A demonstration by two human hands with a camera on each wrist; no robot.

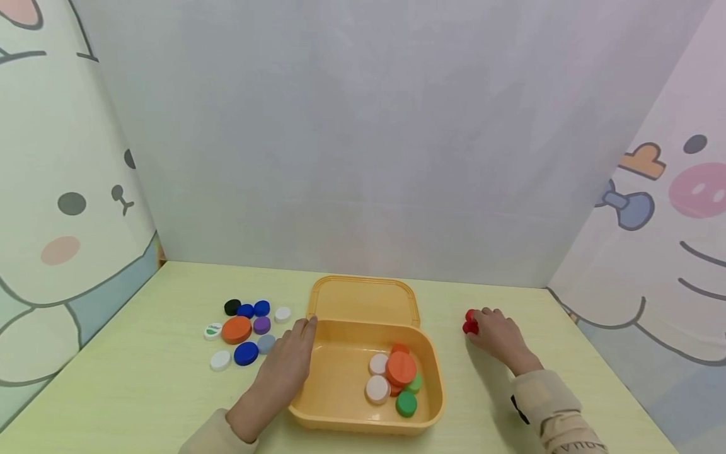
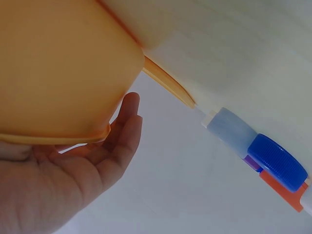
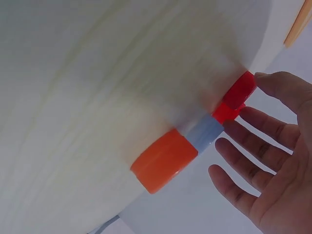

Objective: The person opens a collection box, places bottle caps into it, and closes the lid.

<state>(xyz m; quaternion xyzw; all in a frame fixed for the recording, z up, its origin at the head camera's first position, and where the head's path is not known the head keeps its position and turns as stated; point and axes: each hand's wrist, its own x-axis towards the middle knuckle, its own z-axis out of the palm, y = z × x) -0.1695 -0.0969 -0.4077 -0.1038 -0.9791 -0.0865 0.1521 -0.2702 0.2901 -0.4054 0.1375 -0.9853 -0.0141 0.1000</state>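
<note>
A yellow plastic box (image 1: 317, 403) stands at the front middle, with white, orange and green bottle caps (image 1: 401, 369) in its right half. My left hand (image 1: 286, 359) rests along its left rim, fingers reaching past the far corner; the left wrist view shows them (image 2: 127, 129) lightly bent beside the wall. To the right, my right hand (image 1: 499, 337) pinches a red bottle cap (image 3: 240, 90) between thumb and index finger, its other fingers spread. A second red cap (image 3: 225, 113) touches it. Close by lie a grey-blue cap (image 3: 204, 132) and an orange cap (image 3: 164, 161), hidden in the head view.
Behind the box lies its yellow lid (image 1: 363, 299). Several loose caps lie left of the box, among them an orange cap (image 1: 236, 330), a blue cap (image 1: 246, 354) and a black cap (image 1: 232, 307). A grey cloth wall (image 1: 363, 157) rises behind the table.
</note>
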